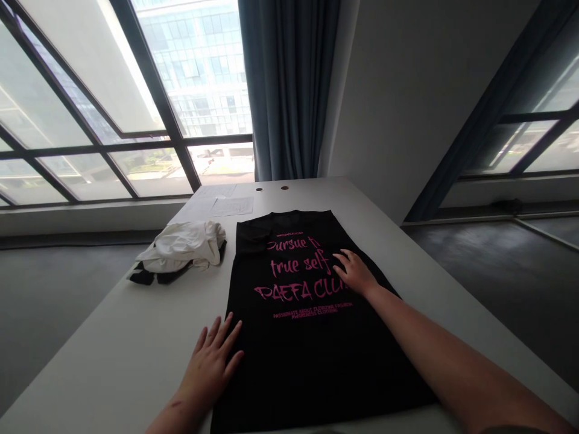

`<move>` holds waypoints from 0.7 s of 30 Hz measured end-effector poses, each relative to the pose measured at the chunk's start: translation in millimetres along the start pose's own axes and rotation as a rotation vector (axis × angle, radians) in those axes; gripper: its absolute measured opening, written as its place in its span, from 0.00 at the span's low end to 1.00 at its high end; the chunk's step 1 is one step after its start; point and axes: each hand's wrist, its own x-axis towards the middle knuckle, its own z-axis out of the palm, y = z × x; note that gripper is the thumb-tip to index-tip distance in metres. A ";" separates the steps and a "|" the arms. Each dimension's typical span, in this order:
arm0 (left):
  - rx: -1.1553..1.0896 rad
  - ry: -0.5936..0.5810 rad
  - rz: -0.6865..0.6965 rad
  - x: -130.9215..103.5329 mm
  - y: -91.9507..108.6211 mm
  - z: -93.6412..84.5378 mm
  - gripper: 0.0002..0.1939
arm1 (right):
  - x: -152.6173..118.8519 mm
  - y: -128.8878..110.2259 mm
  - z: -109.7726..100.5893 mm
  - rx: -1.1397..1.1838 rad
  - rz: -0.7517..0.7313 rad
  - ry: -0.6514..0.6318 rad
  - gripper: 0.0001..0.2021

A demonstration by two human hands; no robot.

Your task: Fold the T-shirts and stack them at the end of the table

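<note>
A black T-shirt [289,361] with pink lettering lies spread flat, its neck end away from me. The left sleeve is folded in over the chest, and the right side also runs straight, its sleeve not showing. My left hand [211,352] rests at the shirt's left edge, fingers spread, partly on the table and partly at the fabric. On the right part of the print lies my right hand [355,271], fingers apart and slightly bent, covering the ends of some words. Neither hand grips anything.
The white table [149,343] carries a crumpled white and black garment [185,248] left of the shirt. Printed paper sheets [233,206] lie at the far left, near two round holes in the tabletop. Beyond stand a blue curtain [289,90], windows and a wall.
</note>
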 end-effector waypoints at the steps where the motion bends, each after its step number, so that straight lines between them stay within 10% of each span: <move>1: -0.011 0.012 -0.015 -6.2 -2.4 -1.0 0.33 | -16.9 2.0 -3.6 0.010 -0.014 -0.009 0.26; 10: -0.260 -0.091 0.248 -74.7 -8.8 -43.6 0.20 | -175.7 36.2 -42.7 -0.004 -0.003 0.163 0.19; 21: -0.386 -0.246 0.182 -73.5 -30.0 -75.9 0.06 | -201.9 11.0 -55.4 -0.328 0.356 0.046 0.16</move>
